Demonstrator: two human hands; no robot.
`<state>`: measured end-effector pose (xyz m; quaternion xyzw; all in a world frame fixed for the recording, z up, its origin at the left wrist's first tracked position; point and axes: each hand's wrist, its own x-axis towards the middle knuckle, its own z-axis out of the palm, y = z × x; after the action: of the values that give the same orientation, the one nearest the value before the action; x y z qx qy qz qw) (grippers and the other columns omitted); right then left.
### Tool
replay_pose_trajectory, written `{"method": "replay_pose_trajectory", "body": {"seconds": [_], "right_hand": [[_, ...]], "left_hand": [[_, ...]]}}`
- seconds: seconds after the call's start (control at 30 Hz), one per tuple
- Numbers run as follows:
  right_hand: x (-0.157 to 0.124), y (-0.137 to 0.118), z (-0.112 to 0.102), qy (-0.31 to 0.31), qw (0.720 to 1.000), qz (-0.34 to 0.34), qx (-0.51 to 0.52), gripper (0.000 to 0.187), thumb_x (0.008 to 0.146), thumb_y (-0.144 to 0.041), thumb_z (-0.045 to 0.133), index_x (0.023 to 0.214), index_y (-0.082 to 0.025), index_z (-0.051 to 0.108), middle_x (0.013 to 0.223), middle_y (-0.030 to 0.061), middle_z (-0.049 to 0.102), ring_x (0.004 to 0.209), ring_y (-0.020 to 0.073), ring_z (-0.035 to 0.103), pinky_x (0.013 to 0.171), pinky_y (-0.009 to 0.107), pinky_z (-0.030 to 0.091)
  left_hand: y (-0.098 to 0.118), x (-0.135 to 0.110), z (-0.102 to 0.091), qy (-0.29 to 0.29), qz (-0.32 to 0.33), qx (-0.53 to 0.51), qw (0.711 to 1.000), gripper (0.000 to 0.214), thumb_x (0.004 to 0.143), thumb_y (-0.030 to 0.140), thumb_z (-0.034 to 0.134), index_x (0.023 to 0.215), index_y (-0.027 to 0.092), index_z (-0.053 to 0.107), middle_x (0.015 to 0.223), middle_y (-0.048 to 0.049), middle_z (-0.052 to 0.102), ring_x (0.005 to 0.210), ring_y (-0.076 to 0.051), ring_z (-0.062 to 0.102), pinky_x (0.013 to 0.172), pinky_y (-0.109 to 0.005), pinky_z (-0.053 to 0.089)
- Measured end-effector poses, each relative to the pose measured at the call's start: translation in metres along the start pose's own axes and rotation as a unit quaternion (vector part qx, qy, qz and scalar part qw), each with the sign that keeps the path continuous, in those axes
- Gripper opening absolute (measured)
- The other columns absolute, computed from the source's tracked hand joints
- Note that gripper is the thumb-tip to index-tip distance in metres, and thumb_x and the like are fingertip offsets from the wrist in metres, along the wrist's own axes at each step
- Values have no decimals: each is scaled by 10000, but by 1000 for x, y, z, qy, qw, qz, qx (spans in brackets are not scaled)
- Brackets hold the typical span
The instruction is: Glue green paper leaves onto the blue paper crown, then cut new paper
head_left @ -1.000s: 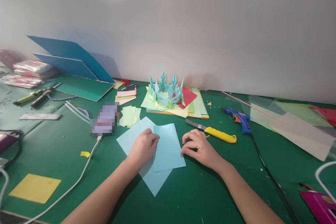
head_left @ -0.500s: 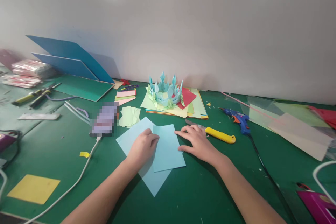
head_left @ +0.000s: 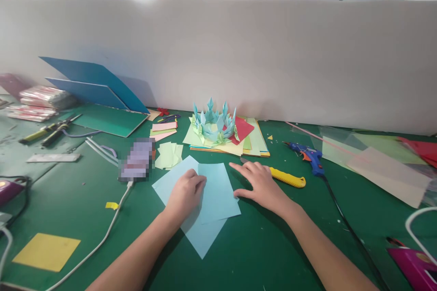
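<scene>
A light blue sheet of paper [head_left: 219, 193] lies over a second light blue sheet [head_left: 204, 238] that is turned cornerwise beneath it. On the upper sheet's left edge rests my left hand [head_left: 186, 193], its fingers curled closed with thumb against forefinger at the paper. My right hand [head_left: 257, 182] is open beside the upper sheet's right edge, fingers stretched out and thumb apart, the thumb tip close to the paper. Just behind that hand lies a yellow utility knife [head_left: 288, 177], its blade partly covered by the fingers.
A blue and green paper crown [head_left: 215, 127] stands on stacked coloured paper [head_left: 262, 143] at the back. Right of it is a blue glue gun [head_left: 309, 154] with a black cable. Left are pale green slips [head_left: 169, 154], a blurred-out phone [head_left: 138, 159] on a white cable, and pliers [head_left: 51, 132].
My right hand has drawn slightly back from the upper sheet's right edge, its forefinger lifting off. My left hand stays on the paper. The whole view has shifted a little downward.
</scene>
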<state>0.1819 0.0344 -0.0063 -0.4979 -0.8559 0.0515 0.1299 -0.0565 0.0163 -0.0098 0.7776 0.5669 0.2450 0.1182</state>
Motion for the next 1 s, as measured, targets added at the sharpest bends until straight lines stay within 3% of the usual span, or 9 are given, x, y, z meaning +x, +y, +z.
{"method": "replay_pose_trajectory", "body": {"seconds": [0.13, 0.33, 0.47, 0.57, 0.77, 1.0], "right_hand": [[-27, 21, 11, 153, 985, 75, -38, 401, 909, -433, 410, 1230, -214, 508, 1064, 120, 589, 969, 276, 535, 780, 398, 413], [-40, 48, 21, 183, 975, 99, -78, 317, 904, -318, 396, 1151, -193, 551, 1064, 125, 627, 977, 288, 566, 780, 415, 450], [-40, 56, 18, 167, 978, 119, -41, 301, 879, -269, 413, 1125, -206, 575, 1046, 119, 642, 949, 285, 594, 767, 425, 477], [-43, 53, 9, 152, 981, 113, 32, 273, 873, -261, 416, 1071, -229, 601, 1017, 97, 640, 929, 259, 614, 753, 393, 504], [-49, 25, -10, 88, 983, -7, 163, 271, 903, -278, 436, 1095, -285, 626, 1021, 60, 615, 900, 181, 620, 753, 301, 514], [-48, 11, -13, 19, 985, -64, 161, 296, 914, -253, 429, 1106, -290, 651, 981, 61, 634, 880, 185, 613, 722, 316, 523]], "left_hand": [[-6, 3, -9, 67, -2, -14, 998, 256, 865, 238, 422, 888, 193, 673, 802, -35, 577, 679, -154, 583, 651, -281, 482], [-4, 6, -19, 60, -96, -3, 994, 218, 774, 156, 392, 853, 195, 591, 759, -12, 569, 515, -137, 507, 556, -282, 429], [1, 7, -22, 47, -150, -25, 987, 205, 736, 129, 375, 811, 204, 551, 790, -19, 584, 543, -147, 497, 577, -288, 415], [2, 9, -23, 52, -179, -60, 981, 198, 717, 128, 378, 781, 210, 546, 689, 2, 539, 539, -153, 481, 553, -277, 401], [-1, 13, -23, 75, -253, -186, 946, 207, 681, 131, 385, 791, 212, 539, 469, 83, 332, 395, -117, 350, 417, -222, 298], [-5, 15, -21, 99, -274, -228, 929, 198, 651, 146, 404, 789, 211, 530, 410, 109, 275, 354, -99, 308, 379, -200, 259]]}}
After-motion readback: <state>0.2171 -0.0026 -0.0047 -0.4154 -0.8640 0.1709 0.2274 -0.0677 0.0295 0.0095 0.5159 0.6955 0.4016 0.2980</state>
